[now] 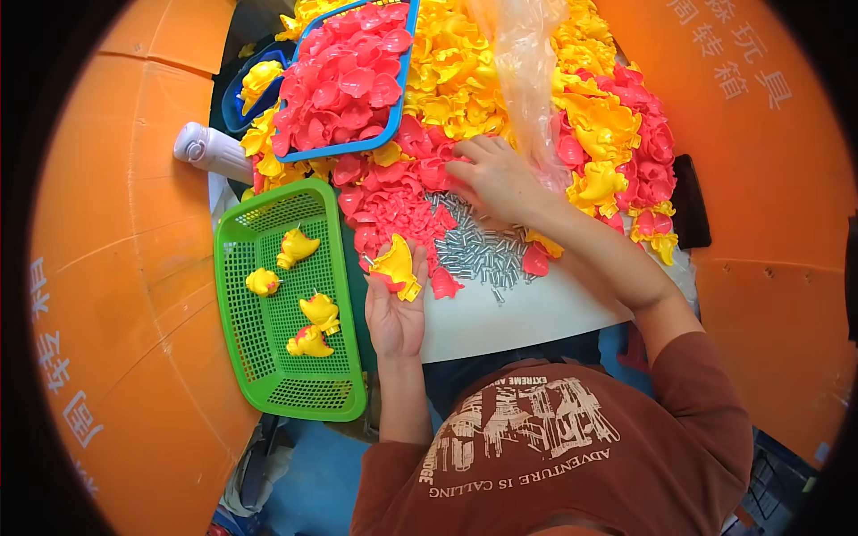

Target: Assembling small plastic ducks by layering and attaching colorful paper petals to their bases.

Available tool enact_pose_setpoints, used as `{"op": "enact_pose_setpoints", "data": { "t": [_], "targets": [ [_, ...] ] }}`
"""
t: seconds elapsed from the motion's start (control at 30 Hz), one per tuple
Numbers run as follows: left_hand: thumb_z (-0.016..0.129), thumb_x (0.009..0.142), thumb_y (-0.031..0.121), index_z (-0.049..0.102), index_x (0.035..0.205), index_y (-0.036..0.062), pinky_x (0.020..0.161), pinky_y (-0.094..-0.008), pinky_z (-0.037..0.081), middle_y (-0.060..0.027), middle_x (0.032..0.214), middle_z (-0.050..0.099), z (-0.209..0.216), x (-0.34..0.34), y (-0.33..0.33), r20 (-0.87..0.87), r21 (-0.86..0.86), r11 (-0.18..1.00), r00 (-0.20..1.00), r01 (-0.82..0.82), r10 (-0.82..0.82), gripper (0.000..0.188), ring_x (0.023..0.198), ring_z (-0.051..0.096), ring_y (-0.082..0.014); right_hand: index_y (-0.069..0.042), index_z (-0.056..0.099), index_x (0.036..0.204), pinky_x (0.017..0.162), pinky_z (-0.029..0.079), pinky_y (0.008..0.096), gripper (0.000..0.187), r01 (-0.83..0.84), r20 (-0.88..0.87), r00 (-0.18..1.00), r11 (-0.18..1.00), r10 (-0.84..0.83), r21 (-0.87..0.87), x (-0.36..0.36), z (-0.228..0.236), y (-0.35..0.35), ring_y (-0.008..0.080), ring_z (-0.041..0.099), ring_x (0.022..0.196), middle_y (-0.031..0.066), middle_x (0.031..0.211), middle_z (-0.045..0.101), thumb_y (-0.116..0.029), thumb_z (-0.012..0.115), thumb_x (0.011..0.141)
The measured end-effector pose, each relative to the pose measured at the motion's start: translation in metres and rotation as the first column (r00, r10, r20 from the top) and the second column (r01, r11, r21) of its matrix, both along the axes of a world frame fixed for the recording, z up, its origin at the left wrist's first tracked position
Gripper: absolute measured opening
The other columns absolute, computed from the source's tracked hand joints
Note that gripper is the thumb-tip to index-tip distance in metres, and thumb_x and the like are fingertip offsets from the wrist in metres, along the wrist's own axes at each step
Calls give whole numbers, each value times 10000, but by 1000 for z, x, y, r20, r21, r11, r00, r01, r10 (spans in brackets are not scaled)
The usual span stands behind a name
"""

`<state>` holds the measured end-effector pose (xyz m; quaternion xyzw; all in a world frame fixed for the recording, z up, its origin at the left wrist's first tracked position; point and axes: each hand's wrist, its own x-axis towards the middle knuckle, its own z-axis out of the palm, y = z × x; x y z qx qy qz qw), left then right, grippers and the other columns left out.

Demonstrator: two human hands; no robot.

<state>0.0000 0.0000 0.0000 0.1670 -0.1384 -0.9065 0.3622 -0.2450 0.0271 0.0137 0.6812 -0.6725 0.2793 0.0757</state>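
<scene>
My left hand (397, 317), palm up, holds a yellow toy shell half (394, 268) between thumb and fingers. A short metal pin pokes out at the shell's left side, and a bit of red shows beneath it. Farther out, my right hand (497, 181) reaches over the heap, its fingers bent and apart at the red pieces. Whatever lies under its fingertips is hidden. Close below that hand spreads a pile of small silvery metal pins (483, 255). Small red parts (398, 213) lie heaped between my two hands.
On the left, a green basket (234, 330) holds several yellow toy figures (297, 247). Behind it stand a white bottle (214, 152) and a blue-rimmed basket (391, 134) of red shells. Yellow shells (451, 71), a clear plastic bag (527, 80) and orange panels (134, 223) surround the white worktop (483, 326).
</scene>
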Motion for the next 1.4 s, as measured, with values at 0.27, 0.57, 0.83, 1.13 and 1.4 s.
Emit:
{"op": "enact_pose_setpoints", "data": {
  "t": [0.27, 0.57, 0.83, 1.13, 1.4],
  "targets": [
    [390, 965, 280, 266, 1359, -2, 1053, -454, 336, -235, 1348, 366, -1, 6, 2, 93, -34, 999, 995, -39, 42, 500, 1261, 364, -384, -54, 644, 827, 762, 443, 376, 204, -2, -65, 997, 864, 40, 503, 30, 12, 2, 261, 578, 893, 81, 832, 610, -220, 676, 712],
    [388, 968, 252, 255, 1363, -7, 1069, -464, 310, -244, 1351, 360, 3, -14, 11, 148, -77, 996, 989, 40, -28, 491, 1254, 369, -395, -39, 650, 793, 651, 485, 458, 175, -82, 322, 940, 837, -116, 540, 30, -4, -4, 344, 622, 750, 181, 747, 632, -193, 617, 717],
    [408, 964, 229, 325, 1300, 3, 1002, -434, 401, -190, 1306, 431, 18, -28, 16, 137, -89, 993, 988, 84, -71, 413, 1196, 455, -360, 2, 626, 814, 659, 502, 305, 94, -100, 756, 650, 977, -78, 187, 33, 29, 29, 202, 630, 734, 122, 773, 643, -34, 611, 729],
    [409, 964, 267, 340, 1305, -7, 967, -432, 429, -161, 1270, 462, 38, -46, 36, 156, -205, 937, 955, 283, -254, 442, 1149, 501, -285, -7, 655, 815, 783, 489, 328, 128, -209, 709, 632, 949, 314, -235, 26, 50, 68, 209, 598, 866, 75, 876, 669, 75, 613, 727],
    [446, 950, 275, 361, 1239, -17, 914, -376, 467, -144, 1181, 506, 53, -53, 44, 137, -124, 933, 937, 339, -322, 420, 1050, 558, -248, -30, 682, 832, 764, 495, 317, 149, -239, 729, 604, 946, 322, -221, 21, 47, 80, 201, 609, 877, 55, 826, 665, 30, 629, 706]
  ]
}}
